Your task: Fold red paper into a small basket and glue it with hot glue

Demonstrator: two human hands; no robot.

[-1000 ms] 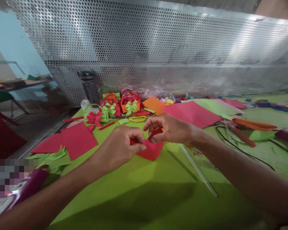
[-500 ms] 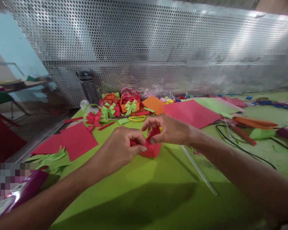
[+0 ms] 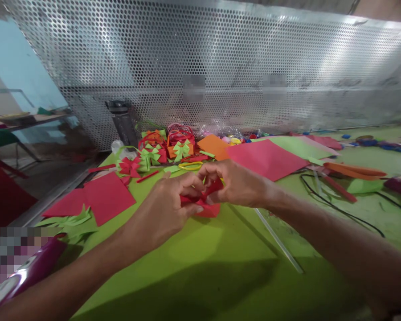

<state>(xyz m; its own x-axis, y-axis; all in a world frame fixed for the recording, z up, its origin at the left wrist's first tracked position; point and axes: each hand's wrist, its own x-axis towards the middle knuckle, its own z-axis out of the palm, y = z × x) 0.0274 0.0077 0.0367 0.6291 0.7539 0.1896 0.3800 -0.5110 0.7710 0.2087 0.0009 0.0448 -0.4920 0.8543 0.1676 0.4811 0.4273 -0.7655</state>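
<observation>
Both of my hands meet over a piece of folded red paper [image 3: 210, 210] just above the green table [image 3: 187, 258]. My left hand [image 3: 173, 203] pinches its left side between thumb and fingers. On the other side, my right hand [image 3: 232, 183] grips the upper right part, its fingers curled over the top. The hands cover much of the paper, so its full shape is hidden. A clear stick [image 3: 280, 243] lies to the right, under my right forearm. Behind the hands are yellow-handled scissors [image 3: 191, 166].
Small paper baskets with green bows [image 3: 181, 149] stand at the back beside a dark bottle [image 3: 123, 122]. Red sheets [image 3: 108, 196] lie left, a larger red sheet [image 3: 267, 158] right. Orange scissors [image 3: 354, 170] and a black cord [image 3: 341, 209] are at right. A perforated metal panel [image 3: 220, 53] stands behind.
My left fingers have lifted and spread a little, moving closer to my right fingers. The red paper has shifted slightly and shows a more open fold between the hands.
</observation>
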